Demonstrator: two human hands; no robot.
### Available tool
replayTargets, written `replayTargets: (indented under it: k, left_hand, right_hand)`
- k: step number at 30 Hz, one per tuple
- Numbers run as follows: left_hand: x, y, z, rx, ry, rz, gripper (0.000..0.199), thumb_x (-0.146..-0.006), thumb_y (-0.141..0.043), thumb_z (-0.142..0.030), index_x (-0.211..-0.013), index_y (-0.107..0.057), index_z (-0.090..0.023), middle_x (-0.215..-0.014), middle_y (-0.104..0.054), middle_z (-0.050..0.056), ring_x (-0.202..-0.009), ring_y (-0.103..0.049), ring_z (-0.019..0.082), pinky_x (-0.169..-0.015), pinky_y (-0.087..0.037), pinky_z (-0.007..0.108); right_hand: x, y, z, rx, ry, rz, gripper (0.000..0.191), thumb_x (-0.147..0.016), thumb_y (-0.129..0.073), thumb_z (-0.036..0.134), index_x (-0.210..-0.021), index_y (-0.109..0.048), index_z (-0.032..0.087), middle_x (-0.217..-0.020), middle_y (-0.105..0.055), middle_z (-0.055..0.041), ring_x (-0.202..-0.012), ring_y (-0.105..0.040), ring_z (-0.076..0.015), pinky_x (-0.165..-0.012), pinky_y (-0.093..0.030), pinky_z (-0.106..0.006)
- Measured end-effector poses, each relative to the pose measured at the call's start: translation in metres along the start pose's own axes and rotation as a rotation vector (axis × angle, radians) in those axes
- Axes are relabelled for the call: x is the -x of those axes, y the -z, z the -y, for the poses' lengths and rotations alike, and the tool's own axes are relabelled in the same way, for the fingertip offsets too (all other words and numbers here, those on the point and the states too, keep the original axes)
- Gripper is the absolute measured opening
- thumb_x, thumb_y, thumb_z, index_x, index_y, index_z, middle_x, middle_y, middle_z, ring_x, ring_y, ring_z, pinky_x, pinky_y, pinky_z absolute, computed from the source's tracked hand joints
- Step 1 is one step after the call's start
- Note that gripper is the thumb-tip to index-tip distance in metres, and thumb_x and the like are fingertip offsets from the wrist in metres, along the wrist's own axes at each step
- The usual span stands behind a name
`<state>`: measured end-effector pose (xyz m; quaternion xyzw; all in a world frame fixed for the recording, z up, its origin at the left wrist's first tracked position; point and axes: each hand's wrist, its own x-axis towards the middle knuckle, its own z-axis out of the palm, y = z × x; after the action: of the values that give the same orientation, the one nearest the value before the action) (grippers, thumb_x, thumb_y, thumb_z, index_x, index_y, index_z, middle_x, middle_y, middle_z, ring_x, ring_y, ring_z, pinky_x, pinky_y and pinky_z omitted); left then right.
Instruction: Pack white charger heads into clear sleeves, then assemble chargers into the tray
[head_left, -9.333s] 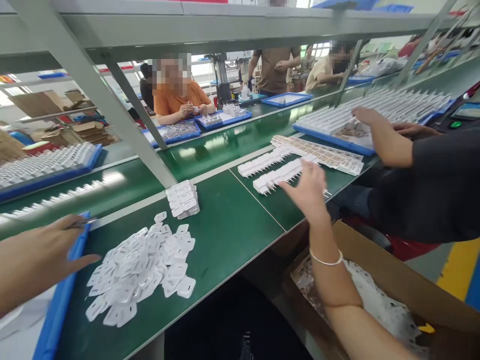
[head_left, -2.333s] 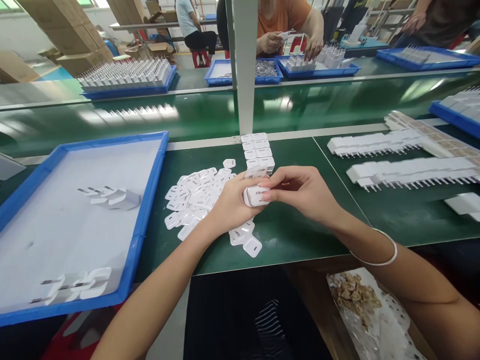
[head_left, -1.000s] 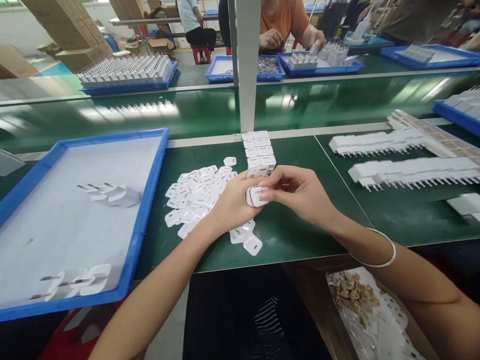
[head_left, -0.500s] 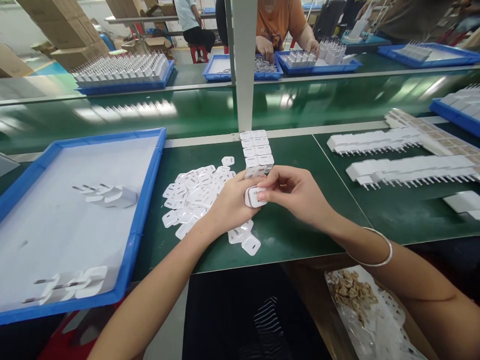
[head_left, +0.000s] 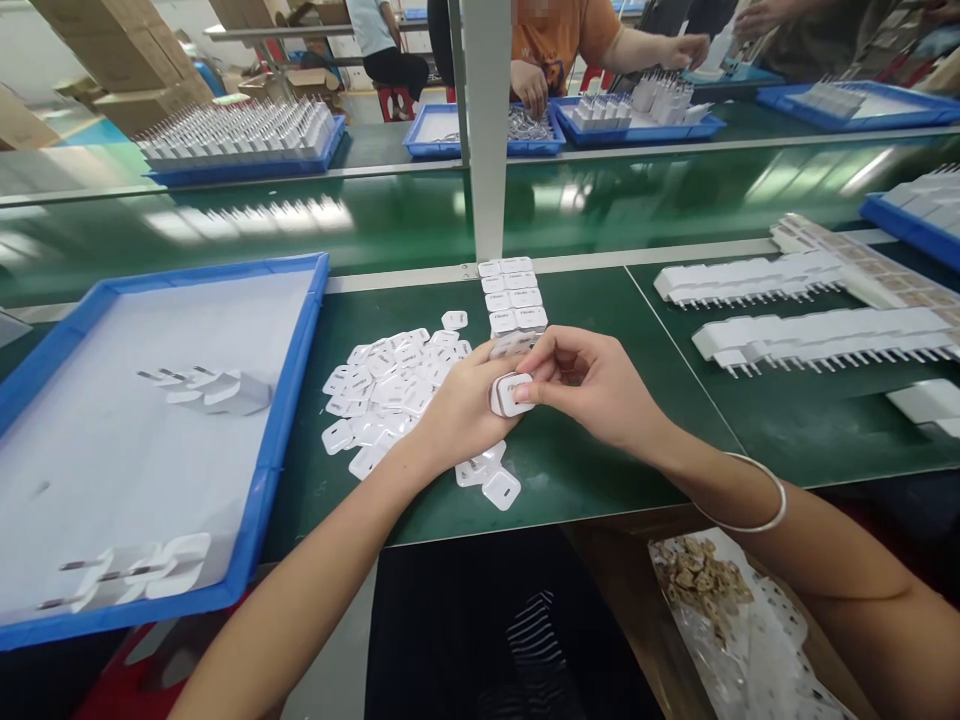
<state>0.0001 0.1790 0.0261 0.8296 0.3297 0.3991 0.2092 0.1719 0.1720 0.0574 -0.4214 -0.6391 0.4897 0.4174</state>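
Observation:
My left hand (head_left: 469, 405) is closed around a white rounded-square charger cap (head_left: 511, 394) with small print on its face. A second edge shows at its side, so more than one layer may be in the grip; the fingers hide the rest. With thumb and fingers, my right hand (head_left: 581, 380) pinches the right edge of the same cap. Just beyond the hands stand two columns of printed white caps (head_left: 514, 298), closely lined up. A loose pile of similar caps (head_left: 397, 385), some with a slot, lies left of and partly behind my left hand.
A blue-rimmed tray (head_left: 281, 400) with a few white plugs (head_left: 232, 390) stands at left. Rows of pronged white plug housings (head_left: 817, 335) lie at right. A post (head_left: 487, 140) rises at the back. Across the bench a person in an orange shirt (head_left: 559, 50) works beside trays.
My hands stay together on the cap, which has tilted slightly. The person across has raised one hand from the tray toward a co-worker's hand and bottle.

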Motion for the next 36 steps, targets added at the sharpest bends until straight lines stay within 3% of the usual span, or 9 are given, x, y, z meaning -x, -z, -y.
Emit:
replayTargets:
  k: [8,14,20,29,33,36]
  left_hand:
    - [0.000,0.000,-0.002,0.012,0.053,0.020,0.017,-0.076,-0.066,-0.009,-0.089,-0.067,-0.021,-0.091,-0.068,0.003,-0.090,-0.064,0.020,-0.074,-0.056,0.032]
    - [-0.003,0.004,-0.004,0.105,0.079,0.082,0.015,-0.080,-0.070,-0.017,-0.094,-0.071,-0.021,-0.099,-0.069,0.004,-0.090,-0.065,0.018,-0.076,-0.055,0.032]
    - [-0.004,0.009,-0.008,0.172,0.026,0.040,0.026,-0.079,-0.072,-0.016,-0.104,-0.071,-0.023,-0.107,-0.069,0.005,-0.097,-0.066,0.019,-0.081,-0.055,0.032]
    - [-0.004,0.009,-0.002,0.076,0.010,0.079,0.032,-0.077,-0.069,-0.010,-0.105,-0.071,-0.023,-0.109,-0.070,0.006,-0.101,-0.065,0.022,-0.084,-0.056,0.035]
    - [-0.005,0.009,-0.003,0.028,0.076,0.082,0.034,-0.073,-0.071,-0.009,-0.104,-0.072,-0.023,-0.108,-0.069,0.006,-0.095,-0.066,0.020,-0.081,-0.056,0.035]
    - [-0.006,0.013,-0.011,-0.047,0.108,0.089,0.028,-0.075,-0.070,-0.012,-0.101,-0.073,-0.022,-0.105,-0.069,0.006,-0.090,-0.066,0.020,-0.078,-0.056,0.035]
  right_hand:
    - [0.001,0.002,0.005,0.126,0.002,0.048,0.019,-0.071,-0.076,0.019,-0.075,-0.057,0.019,-0.062,-0.055,0.0048,-0.057,-0.049,-0.0101,-0.055,-0.038,-0.025]
    - [0.001,0.007,0.007,0.154,0.066,0.061,0.019,-0.076,-0.075,0.021,-0.088,-0.060,0.021,-0.053,-0.033,0.0105,-0.051,-0.035,-0.0075,-0.053,-0.031,-0.024]
    - [0.000,0.018,0.016,-0.110,0.030,0.149,0.015,-0.087,-0.067,0.032,-0.096,-0.061,0.022,-0.053,-0.036,0.0091,-0.050,-0.039,-0.0091,-0.051,-0.033,-0.024]
    - [-0.002,0.006,0.004,0.000,0.067,0.054,0.020,-0.078,-0.072,0.020,-0.088,-0.054,0.022,-0.050,-0.032,0.0123,-0.048,-0.032,-0.0073,-0.053,-0.031,-0.024]
    - [-0.006,0.005,-0.001,-0.016,0.094,0.172,0.033,-0.074,-0.073,0.020,-0.098,-0.051,0.022,-0.055,-0.036,0.0133,-0.051,-0.035,-0.0075,-0.057,-0.035,-0.023]
    - [-0.009,0.005,-0.002,0.057,0.117,0.183,0.039,-0.073,-0.072,0.018,-0.104,-0.050,0.023,-0.057,-0.035,0.0133,-0.054,-0.037,-0.0080,-0.059,-0.036,-0.023]
